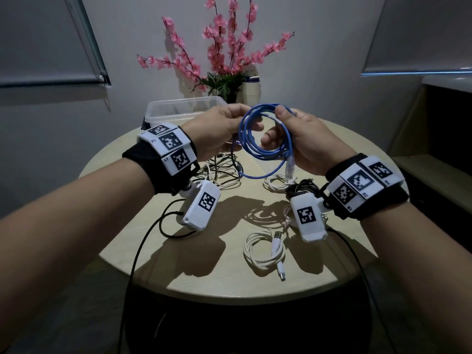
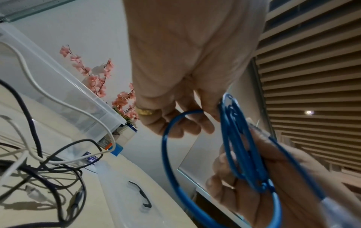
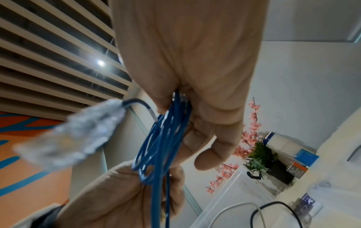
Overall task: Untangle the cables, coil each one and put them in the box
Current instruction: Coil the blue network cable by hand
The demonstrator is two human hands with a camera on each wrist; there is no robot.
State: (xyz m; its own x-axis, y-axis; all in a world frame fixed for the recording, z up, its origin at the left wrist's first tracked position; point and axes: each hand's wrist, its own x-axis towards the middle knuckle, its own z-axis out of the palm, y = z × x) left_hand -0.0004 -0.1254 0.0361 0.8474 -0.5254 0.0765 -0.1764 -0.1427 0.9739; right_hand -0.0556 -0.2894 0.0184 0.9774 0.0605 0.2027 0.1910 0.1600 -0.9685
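Observation:
A blue network cable [image 1: 260,108] is wound into a coil of several loops and held up above the round table [image 1: 158,254]. My left hand [image 1: 245,123] grips the coil's left side, thumb on top. My right hand [image 1: 278,123] pinches the right side between thumb and fingers. One clear plug [image 1: 290,169] hangs below my right hand, and a loose blue strand droops toward the table. The left wrist view shows the blue cable [image 2: 240,146] running between the left hand [image 2: 185,120] and the right hand [image 2: 263,177]. The clear plastic box [image 1: 184,101] stands behind the hands.
A tangle of black and white cables [image 1: 222,172] lies under my left hand. A coiled white USB cable [image 1: 263,249] lies near the front edge. A small white coil [image 1: 275,183] and a black bundle [image 1: 304,186] sit under my right wrist. A pot of pink flowers [image 1: 229,90] stands behind the box.

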